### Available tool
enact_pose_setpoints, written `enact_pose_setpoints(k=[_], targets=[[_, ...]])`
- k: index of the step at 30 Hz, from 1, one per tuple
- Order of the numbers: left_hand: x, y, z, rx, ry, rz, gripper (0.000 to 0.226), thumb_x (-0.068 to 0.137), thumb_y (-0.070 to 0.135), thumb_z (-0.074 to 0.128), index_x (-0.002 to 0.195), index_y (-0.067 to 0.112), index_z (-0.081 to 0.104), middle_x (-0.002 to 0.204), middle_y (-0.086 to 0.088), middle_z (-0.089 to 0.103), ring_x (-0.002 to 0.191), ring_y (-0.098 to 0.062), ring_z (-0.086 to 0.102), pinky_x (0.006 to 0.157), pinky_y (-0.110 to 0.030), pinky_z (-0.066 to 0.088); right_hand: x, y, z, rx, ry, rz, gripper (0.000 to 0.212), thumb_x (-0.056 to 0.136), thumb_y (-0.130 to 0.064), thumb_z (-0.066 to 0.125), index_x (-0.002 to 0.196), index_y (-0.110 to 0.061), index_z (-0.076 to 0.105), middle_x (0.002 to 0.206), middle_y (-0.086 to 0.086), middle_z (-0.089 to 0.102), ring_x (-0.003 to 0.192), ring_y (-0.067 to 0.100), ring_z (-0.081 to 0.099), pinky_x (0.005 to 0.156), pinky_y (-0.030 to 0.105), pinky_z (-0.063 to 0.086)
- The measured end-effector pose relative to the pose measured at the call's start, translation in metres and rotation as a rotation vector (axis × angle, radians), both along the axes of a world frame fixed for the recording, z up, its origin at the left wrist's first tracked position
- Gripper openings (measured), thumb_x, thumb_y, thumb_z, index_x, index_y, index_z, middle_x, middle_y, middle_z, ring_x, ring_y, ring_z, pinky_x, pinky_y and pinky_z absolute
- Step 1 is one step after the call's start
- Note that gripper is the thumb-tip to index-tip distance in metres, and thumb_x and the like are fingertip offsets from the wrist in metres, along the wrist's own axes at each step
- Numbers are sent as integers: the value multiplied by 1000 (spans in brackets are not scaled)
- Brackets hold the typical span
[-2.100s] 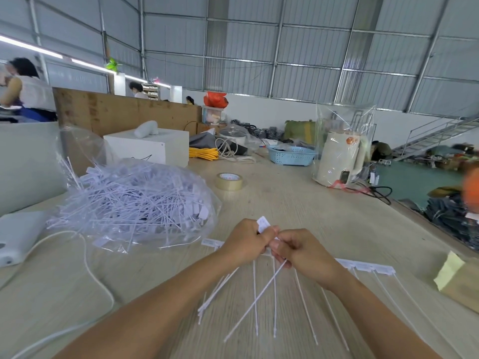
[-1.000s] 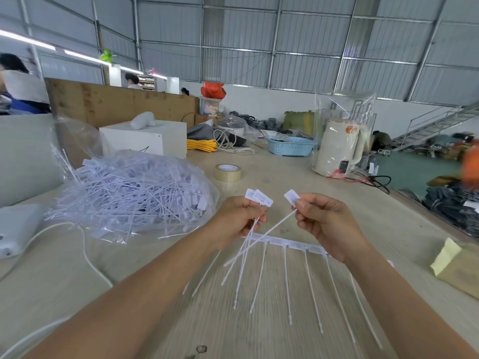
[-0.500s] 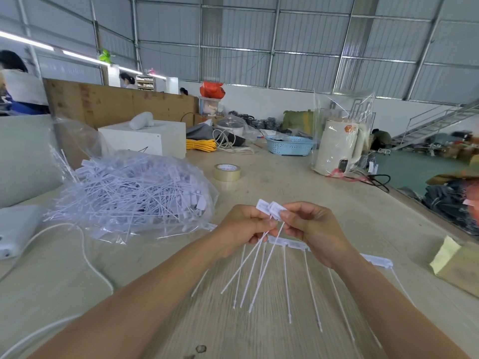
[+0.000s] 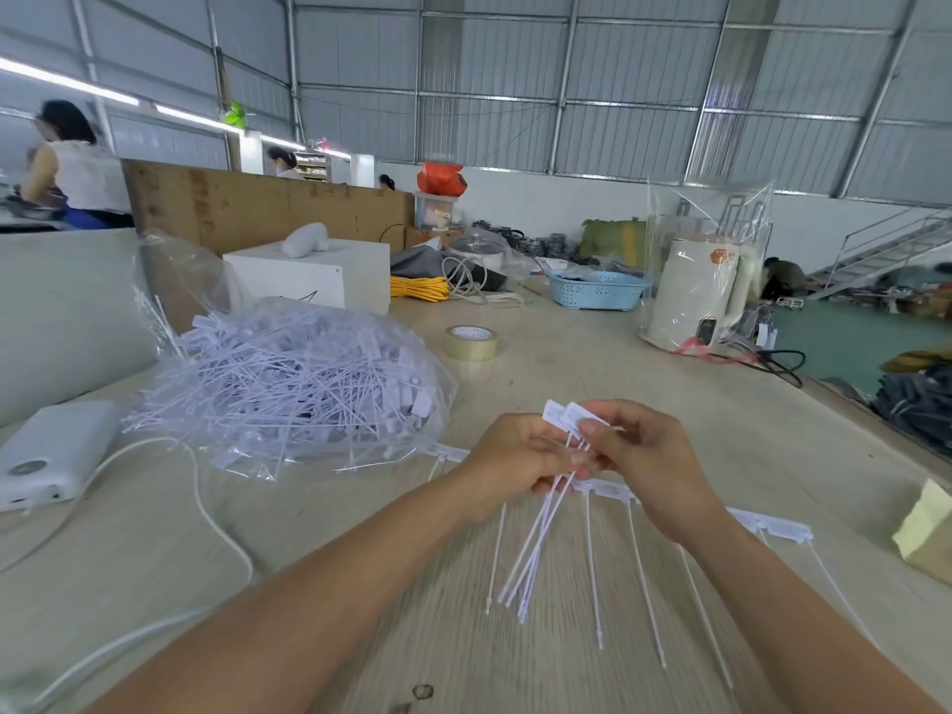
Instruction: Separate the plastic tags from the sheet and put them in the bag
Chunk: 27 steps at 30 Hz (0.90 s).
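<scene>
Since half a second ago, both hands have closed together at the middle of the counter (image 4: 644,383), and the detached tag from the right hand now sits against the bundle in the left.

From my remote seat, the wooden counter fills the view. At 10 o'clock from the hands lies the clear bag (image 4: 288,383), heaped with loose white tags, its mouth toward the hands. At 9 o'clock a white power bank (image 4: 51,456) rests with its cable (image 4: 216,512) trailing toward the near edge. At 1 o'clock, well apart, stands a wrapped white kettle (image 4: 695,296); at 12 o'clock a roll of tape (image 4: 471,342) lies flat.

My left hand (image 4: 515,456) has its grip curled round a small bundle of separated tags (image 4: 536,548), their flat heads sticking up above the fingers and their thin tails fanning down toward 6 o'clock. My right hand (image 4: 649,461) pinches the same bundle near the heads, thumb and forefinger touching the left hand.

Just under the hands lies the sheet (image 4: 608,489), a strip of joined tag heads running toward 4 o'clock, its tails pointing toward me.
</scene>
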<state>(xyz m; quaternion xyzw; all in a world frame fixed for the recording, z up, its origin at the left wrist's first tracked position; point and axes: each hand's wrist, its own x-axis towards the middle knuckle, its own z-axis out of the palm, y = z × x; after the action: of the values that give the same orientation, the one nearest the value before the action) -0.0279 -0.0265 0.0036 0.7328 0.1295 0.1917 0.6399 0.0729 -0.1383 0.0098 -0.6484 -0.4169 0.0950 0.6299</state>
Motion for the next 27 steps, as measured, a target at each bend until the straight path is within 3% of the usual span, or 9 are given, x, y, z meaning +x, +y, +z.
enact_pose_setpoints(k=[2, 5, 9, 12, 15, 19, 24, 27], targets=[[-1, -3, 1, -19, -18, -52, 11, 85, 3, 66, 96, 2, 66, 72, -5, 70, 60, -10, 66, 58, -20, 54, -1, 1, 0, 1, -50, -44, 16, 87, -3, 62, 95, -13, 71, 71, 2, 69, 57, 12, 60, 61, 26, 53], [-3, -7, 4, 58, 4, -113, 10, 89, 1, 60, 84, 8, 64, 63, 0, 67, 50, -6, 62, 53, -17, 50, -4, 2, 1, 4, -94, -71, 17, 88, -3, 61, 99, -12, 70, 74, -2, 68, 56, 3, 59, 58, 17, 48], [-3, -12, 6, 186, 86, -115, 26, 96, 1, 47, 75, 12, 57, 60, 0, 58, 42, -4, 49, 50, -17, 41, -7, 1, 1, -116, -324, -97, 13, 89, -8, 60, 92, -15, 71, 81, -3, 60, 73, 12, 57, 68, 21, 43], [-4, -13, 8, 228, 153, -126, 30, 99, 3, 40, 72, 11, 52, 61, -4, 52, 38, 0, 45, 46, -13, 38, -8, 0, 1, -177, -421, -73, 12, 90, -10, 59, 92, -10, 71, 81, 4, 64, 72, 16, 56, 67, 25, 41], [-6, -14, 14, 271, 186, -133, 33, 100, 5, 39, 70, 13, 51, 62, -5, 51, 37, 2, 45, 45, -11, 37, -9, -1, 4, -146, -342, -61, 12, 89, -9, 60, 89, -8, 72, 75, 7, 67, 62, 18, 55, 62, 29, 43], [-10, -15, 29, 376, 194, -103, 36, 100, 10, 40, 65, 16, 49, 62, -3, 55, 34, 2, 42, 42, -10, 35, -11, -3, 11, -35, -158, -69, 19, 88, -6, 60, 75, -16, 69, 53, -10, 60, 45, 2, 46, 50, 13, 39], [-20, -8, 41, 621, 261, -31, 31, 97, 19, 50, 67, 14, 55, 62, 5, 59, 50, -5, 47, 54, -22, 39, -16, -2, 13, -33, -176, -96, 19, 90, -11, 59, 72, -8, 64, 57, 7, 50, 51, 17, 42, 53, 26, 36], [-27, -5, 42, 622, 259, 5, 24, 95, 22, 54, 82, 4, 64, 65, 3, 61, 55, -10, 50, 55, -23, 39, -19, 0, 13, -11, -178, -98, 17, 89, -10, 60, 72, -9, 62, 55, 6, 50, 46, 12, 44, 50, 21, 38]])
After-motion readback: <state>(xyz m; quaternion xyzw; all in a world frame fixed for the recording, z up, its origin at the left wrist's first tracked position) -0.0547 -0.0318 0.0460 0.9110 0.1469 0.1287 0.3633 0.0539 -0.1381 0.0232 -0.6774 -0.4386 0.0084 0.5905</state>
